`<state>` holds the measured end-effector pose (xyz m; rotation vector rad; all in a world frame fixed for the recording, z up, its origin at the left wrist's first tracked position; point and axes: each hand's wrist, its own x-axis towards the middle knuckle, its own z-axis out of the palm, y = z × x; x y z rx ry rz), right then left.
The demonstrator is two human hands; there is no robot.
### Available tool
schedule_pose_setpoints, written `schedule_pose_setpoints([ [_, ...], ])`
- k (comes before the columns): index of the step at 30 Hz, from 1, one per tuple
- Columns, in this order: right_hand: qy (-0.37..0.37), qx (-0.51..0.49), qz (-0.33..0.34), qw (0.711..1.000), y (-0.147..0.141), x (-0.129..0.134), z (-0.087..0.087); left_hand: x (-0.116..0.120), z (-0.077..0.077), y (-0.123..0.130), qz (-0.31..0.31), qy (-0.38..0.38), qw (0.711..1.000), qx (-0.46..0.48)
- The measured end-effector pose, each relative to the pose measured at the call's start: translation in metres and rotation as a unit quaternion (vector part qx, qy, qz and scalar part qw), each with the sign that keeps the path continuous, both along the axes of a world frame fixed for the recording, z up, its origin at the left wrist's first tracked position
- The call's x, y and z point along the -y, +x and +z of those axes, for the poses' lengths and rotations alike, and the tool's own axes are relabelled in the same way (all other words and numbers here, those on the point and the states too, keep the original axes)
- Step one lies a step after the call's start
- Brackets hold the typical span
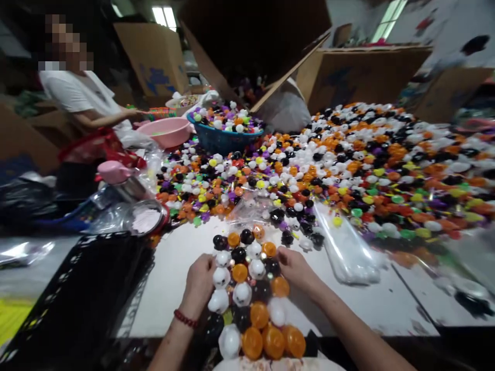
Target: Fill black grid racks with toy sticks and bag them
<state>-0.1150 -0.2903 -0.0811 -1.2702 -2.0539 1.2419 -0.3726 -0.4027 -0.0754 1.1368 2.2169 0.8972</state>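
A clear bag filled with orange, black and white round pieces lies at the front edge of the white table. My left hand is closed at the bag's left side, near its upper part, with a dark red beaded bracelet on the wrist. At the upper right side of the bag, my right hand is closed too, its fingers pinched on the edge. The fingertips of both hands are partly hidden by the bag's sides.
A large heap of small coloured pieces spreads behind and right. Flat clear bags lie right. A blue basin, pink basin and tilted cardboard box stand behind. A person works at left.
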Motion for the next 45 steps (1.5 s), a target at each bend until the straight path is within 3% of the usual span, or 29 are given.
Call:
schedule_pose_setpoints([
  [3, 0.003, -0.051, -0.045, 0.998, -0.009, -0.005, 0.007, -0.012, 0.006, -0.002, 0.002, 0.124, 0.989, -0.076],
  [5, 0.009, -0.088, -0.064, 0.994, -0.019, -0.013, 0.013, -0.022, 0.011, -0.007, -0.033, 0.165, 0.982, -0.084],
  [8, 0.036, -0.108, -0.074, 0.991, -0.031, -0.023, 0.021, -0.034, 0.018, -0.013, -0.069, 0.156, 0.985, -0.032],
  [13, 0.069, -0.104, -0.091, 0.988, -0.035, -0.027, 0.035, -0.041, 0.027, -0.012, -0.032, 0.149, 0.988, 0.035],
  [19, 0.187, -0.029, 0.013, 0.982, -0.022, -0.028, 0.049, -0.03, 0.043, -0.009, -0.003, 0.154, 0.988, -0.007],
  [23, 0.242, 0.005, 0.074, 0.968, -0.009, -0.028, 0.059, -0.016, 0.056, -0.008, -0.093, 0.173, 0.977, -0.087],
  [28, 0.164, -0.004, 0.057, 0.985, 0.004, -0.013, 0.068, 0.006, 0.065, -0.011, -0.233, 0.17, 0.939, -0.185],
  [31, 0.144, 0.004, 0.055, 0.988, 0.011, 0.001, 0.067, 0.02, 0.066, -0.012, -0.282, 0.164, 0.925, -0.195],
  [38, 0.187, 0.042, 0.091, 0.977, 0.033, 0.033, 0.059, 0.052, 0.073, 0.0, -0.351, 0.174, 0.905, -0.164],
  [42, 0.184, 0.044, 0.118, 0.975, 0.045, 0.046, 0.058, 0.067, 0.073, 0.011, -0.327, 0.16, 0.926, -0.104],
  [45, 0.197, 0.055, 0.123, 0.971, 0.049, 0.05, 0.056, 0.079, 0.06, 0.023, -0.198, 0.175, 0.964, -0.014],
])
